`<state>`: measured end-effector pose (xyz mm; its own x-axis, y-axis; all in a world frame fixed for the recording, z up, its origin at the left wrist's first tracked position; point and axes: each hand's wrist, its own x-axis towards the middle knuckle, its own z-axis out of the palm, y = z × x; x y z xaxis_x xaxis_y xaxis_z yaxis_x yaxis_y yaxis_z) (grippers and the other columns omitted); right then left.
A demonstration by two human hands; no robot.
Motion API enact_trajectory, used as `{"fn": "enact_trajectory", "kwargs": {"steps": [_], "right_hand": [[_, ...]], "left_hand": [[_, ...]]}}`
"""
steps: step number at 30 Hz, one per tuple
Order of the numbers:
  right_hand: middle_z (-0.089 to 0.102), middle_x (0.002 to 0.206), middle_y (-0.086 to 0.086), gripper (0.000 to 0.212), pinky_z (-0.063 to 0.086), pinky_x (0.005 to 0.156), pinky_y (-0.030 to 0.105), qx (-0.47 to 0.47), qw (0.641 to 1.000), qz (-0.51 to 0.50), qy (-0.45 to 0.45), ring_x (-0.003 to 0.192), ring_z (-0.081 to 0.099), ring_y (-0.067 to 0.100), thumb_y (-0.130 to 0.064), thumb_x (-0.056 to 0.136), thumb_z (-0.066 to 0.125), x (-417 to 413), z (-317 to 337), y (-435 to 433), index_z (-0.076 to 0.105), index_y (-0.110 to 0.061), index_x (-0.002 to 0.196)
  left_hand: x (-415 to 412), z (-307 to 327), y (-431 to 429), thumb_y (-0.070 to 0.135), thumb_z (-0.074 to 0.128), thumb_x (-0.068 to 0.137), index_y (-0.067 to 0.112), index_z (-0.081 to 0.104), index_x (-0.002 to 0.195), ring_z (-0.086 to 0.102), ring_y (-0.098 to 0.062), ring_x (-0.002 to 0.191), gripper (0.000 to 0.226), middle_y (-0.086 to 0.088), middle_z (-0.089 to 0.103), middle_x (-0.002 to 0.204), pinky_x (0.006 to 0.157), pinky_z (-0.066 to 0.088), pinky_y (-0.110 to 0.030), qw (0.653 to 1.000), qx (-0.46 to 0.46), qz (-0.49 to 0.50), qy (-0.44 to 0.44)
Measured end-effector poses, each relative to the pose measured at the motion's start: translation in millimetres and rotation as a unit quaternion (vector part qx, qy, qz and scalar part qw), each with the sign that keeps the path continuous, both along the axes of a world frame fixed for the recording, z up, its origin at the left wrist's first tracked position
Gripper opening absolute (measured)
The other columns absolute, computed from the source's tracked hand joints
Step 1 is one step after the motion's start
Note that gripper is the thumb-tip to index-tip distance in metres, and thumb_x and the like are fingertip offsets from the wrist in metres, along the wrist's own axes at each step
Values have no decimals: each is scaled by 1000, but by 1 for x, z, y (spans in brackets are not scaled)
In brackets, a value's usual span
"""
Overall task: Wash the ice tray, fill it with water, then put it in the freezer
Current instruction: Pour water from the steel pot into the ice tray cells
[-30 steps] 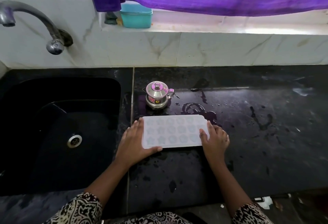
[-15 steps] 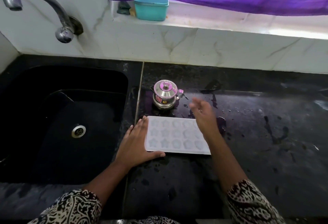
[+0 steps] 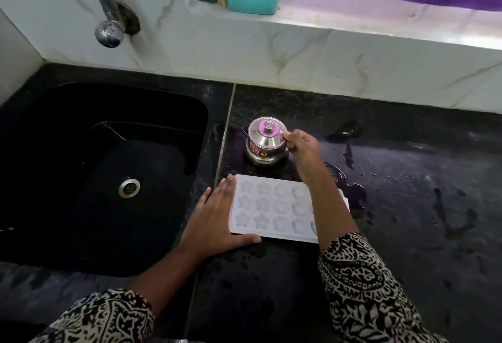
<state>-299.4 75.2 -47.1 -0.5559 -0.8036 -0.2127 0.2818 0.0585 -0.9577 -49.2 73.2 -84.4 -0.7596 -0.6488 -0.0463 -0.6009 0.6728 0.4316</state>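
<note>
Two grips: left grip [image 3: 214, 220] lies flat along the ice tray [image 3: 271, 207] edge, right grip [image 3: 301, 144] pinches the lidded pot [image 3: 264, 141] behind it.

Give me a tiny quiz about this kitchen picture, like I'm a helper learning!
1. Where does the white plastic ice tray with star-shaped moulds lie?
2. Fill the gap: the ___ hand holds the small shiny steel pot with a lid by its side handle.
3. True or false: the steel pot's lid is off.
Key: 1 on the wet black stone counter, beside the black sink; 2 right hand; 3 false.
</note>
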Motion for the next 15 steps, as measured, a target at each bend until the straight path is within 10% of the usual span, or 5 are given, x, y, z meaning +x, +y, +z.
{"fn": "enact_trajectory", "kwargs": {"steps": [15], "right_hand": [[41,49,-7,52,32,52,14,-168,967,-119,-151,49,39,3,9,88,46,17,2,-11,43,-21,46]], "left_hand": [[4,-3,-1,97,34,61,20,-16,152,-6,-3,148,129,9,-15,159,120,-5,-28,1000,3,-12,18]]}}
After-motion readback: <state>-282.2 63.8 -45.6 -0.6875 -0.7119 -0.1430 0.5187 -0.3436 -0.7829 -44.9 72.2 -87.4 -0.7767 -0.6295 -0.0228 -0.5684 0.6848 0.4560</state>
